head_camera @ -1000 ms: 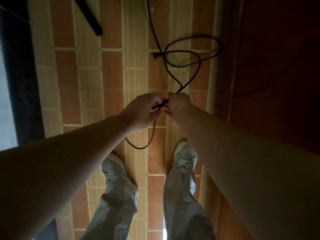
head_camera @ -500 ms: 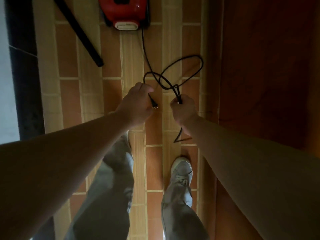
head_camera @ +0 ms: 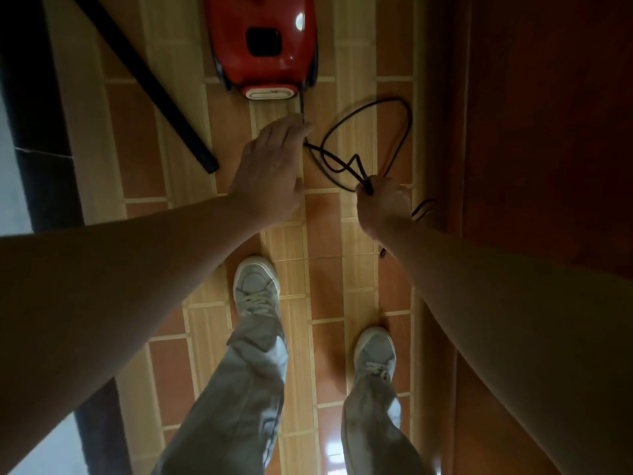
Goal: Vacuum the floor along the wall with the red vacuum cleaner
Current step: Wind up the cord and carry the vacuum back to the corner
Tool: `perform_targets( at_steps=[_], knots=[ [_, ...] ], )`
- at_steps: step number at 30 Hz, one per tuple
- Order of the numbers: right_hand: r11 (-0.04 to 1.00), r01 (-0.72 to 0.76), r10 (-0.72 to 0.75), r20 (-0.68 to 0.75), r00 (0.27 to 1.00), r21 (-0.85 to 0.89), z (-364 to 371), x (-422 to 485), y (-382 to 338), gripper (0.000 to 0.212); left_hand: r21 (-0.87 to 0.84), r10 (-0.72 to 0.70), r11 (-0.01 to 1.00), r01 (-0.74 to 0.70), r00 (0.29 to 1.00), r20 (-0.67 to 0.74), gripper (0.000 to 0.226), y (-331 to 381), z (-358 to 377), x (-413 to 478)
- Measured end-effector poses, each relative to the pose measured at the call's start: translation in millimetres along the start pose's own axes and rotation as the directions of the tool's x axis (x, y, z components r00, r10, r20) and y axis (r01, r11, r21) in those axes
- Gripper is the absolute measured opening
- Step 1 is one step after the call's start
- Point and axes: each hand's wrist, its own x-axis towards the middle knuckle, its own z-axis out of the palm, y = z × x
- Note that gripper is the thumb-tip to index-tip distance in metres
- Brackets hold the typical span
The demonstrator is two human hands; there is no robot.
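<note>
The red vacuum cleaner (head_camera: 263, 42) stands on the tiled floor at the top centre, its rear end facing me. A black power cord (head_camera: 404, 121) leaves its back and runs down to my hands. My left hand (head_camera: 270, 173) reaches forward just below the vacuum, fingers pinching the cord near where it exits. My right hand (head_camera: 382, 204) is closed on gathered loops of the cord, with one large loop hanging out toward the wall and a short end dangling below the wrist. The black vacuum tube (head_camera: 147, 84) lies diagonally on the floor to the left.
A dark wooden wall or door (head_camera: 548, 132) runs along the right side. A dark frame and bright pane (head_camera: 20, 166) border the left. My two feet in grey shoes (head_camera: 257, 286) stand on the orange and yellow floor tiles (head_camera: 322, 255) below my hands.
I have stepped closer to the vacuum, which now fills more of the top. My left hand moved forward along the cord toward the vacuum; the right hand keeps the coiled loops.
</note>
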Motion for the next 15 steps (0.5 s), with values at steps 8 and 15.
perform_targets(
  at_steps=[8,15],
  knots=[
    [0.983,0.183,-0.182,0.009,0.983,-0.030,2.9,25.0,-9.4,0.023,0.120,0.292,0.937,-0.327,0.925,0.244,0.048,23.2,27.5,59.6],
    [0.908,0.174,-0.246,-0.149,0.958,-0.380,-17.9,81.8,-1.8,0.029,-0.082,-0.018,0.996,0.047,0.945,0.326,0.022,12.5,34.6,92.9]
  ],
)
